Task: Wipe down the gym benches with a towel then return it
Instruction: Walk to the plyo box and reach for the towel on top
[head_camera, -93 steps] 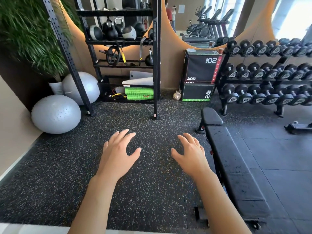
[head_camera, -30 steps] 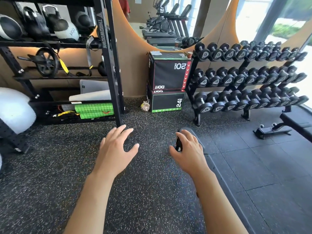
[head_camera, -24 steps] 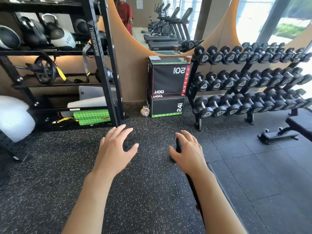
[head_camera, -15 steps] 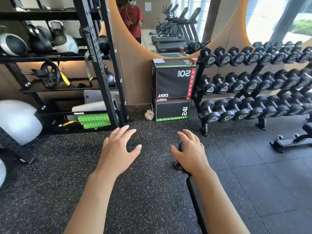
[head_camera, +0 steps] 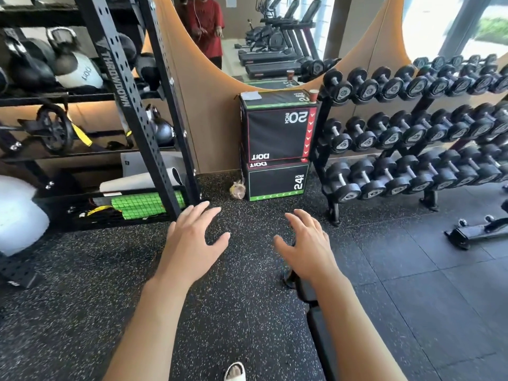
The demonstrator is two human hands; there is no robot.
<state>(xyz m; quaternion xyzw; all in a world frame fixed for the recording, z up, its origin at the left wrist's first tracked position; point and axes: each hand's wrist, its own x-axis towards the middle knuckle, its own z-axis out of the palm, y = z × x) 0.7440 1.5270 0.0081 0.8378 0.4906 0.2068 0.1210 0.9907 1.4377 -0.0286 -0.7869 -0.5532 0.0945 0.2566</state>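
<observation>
Left hand [head_camera: 192, 243]: held over the speckled floor [head_camera: 82, 284], fingers spread and relaxed, holding nothing;
Right hand [head_camera: 308, 246]: same, fingers loosely bent, empty, above the near end of the bench [head_camera: 316, 320];
Bench: dark and narrow, under the right forearm, in front of the stacked jump boxes [head_camera: 277, 144];
Towel: I cannot tell where it is.

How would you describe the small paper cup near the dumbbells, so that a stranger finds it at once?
Start at the long dumbbell rack on the right. Just left of it, two black jump boxes stand stacked against the tan wall. The cup sits on the top box's right back corner, reddish-brown with a pale rim, the only upright thing there; the other item is a flat grey cloth.
</observation>
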